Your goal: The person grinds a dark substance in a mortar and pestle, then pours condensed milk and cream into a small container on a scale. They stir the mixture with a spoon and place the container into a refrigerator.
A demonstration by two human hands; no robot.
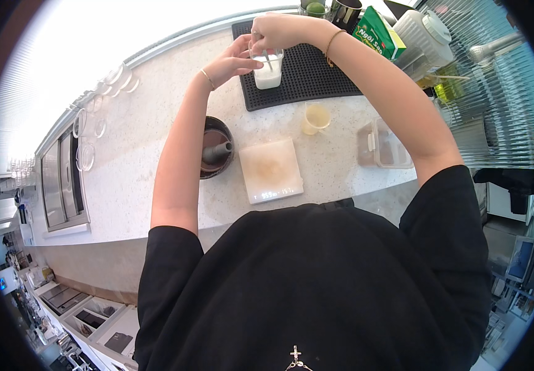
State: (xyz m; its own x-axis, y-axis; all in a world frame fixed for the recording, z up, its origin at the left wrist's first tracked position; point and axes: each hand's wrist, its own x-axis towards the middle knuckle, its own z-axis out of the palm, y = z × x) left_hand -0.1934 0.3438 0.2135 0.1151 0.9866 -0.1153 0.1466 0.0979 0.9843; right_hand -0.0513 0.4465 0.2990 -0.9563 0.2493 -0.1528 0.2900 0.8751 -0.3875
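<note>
On a black rubber bar mat [294,88] stands a clear plastic container [268,83] holding a white substance. My left hand [235,62] steadies its left side, fingers spread along the wall and rim. Above its opening, my right hand [269,35] grips a spoon [268,60] whose lower end dips into the white contents. Nearer to me are a kitchen scale [271,169] with a lit display, and a small measuring cup [317,119] to its right. A dark round container [220,160] with a grey tube-like part inside is partly hidden by my left forearm.
A lidded plastic box [378,143] sits at the right. Behind my right arm are a green packet [374,35], a white-lidded pitcher [422,41] and a black cup [346,11]. Glass cups [86,155] line the far left, near a metal-framed recess [65,178] in the counter.
</note>
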